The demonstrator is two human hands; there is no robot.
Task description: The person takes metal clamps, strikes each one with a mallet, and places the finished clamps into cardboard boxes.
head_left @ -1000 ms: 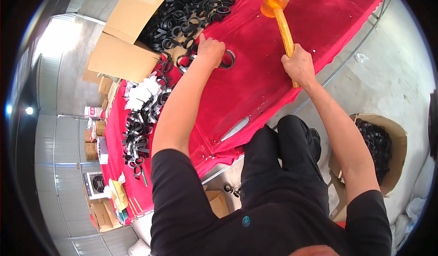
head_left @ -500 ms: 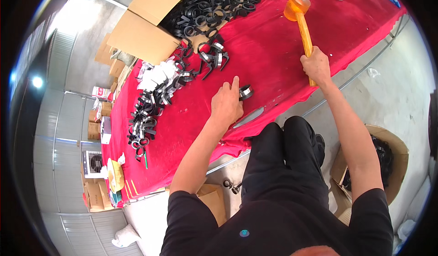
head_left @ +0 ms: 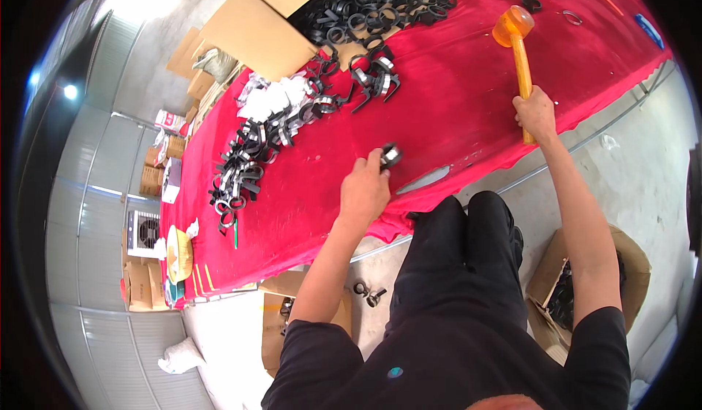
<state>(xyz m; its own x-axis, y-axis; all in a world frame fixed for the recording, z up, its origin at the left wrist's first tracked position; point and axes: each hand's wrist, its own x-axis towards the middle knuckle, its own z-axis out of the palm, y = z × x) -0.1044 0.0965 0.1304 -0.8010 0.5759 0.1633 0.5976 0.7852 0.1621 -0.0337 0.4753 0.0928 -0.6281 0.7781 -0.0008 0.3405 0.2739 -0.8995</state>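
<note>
My right hand (head_left: 536, 114) is closed round the wooden handle of a mallet (head_left: 515, 30), whose translucent orange head points away over the red-covered table. My left hand (head_left: 365, 191) is at the table's near side, its fingers closed on a small black ring clamp with a silver band (head_left: 390, 156). That clamp looks slightly blurred, and my fingers partly cover it. A flat, pale, elongated patch (head_left: 424, 180) lies close to it by the front edge. Farther left, several similar clamps (head_left: 248, 150) form a row beside crumpled white material (head_left: 274, 99).
An open cardboard box (head_left: 252, 41) spills a heap of black rings (head_left: 380, 8) at the far side. A few loose rings (head_left: 531, 4) lie beyond the mallet. Another box with black parts (head_left: 636, 264) stands on the floor at right. The red cloth (head_left: 461, 103) drapes over the near edge.
My left index finger, stretched out earlier, has bent in, and my fingers have closed on the ring clamp, which has tilted. The mallet remains in my right hand. The whole view has shifted slightly.
</note>
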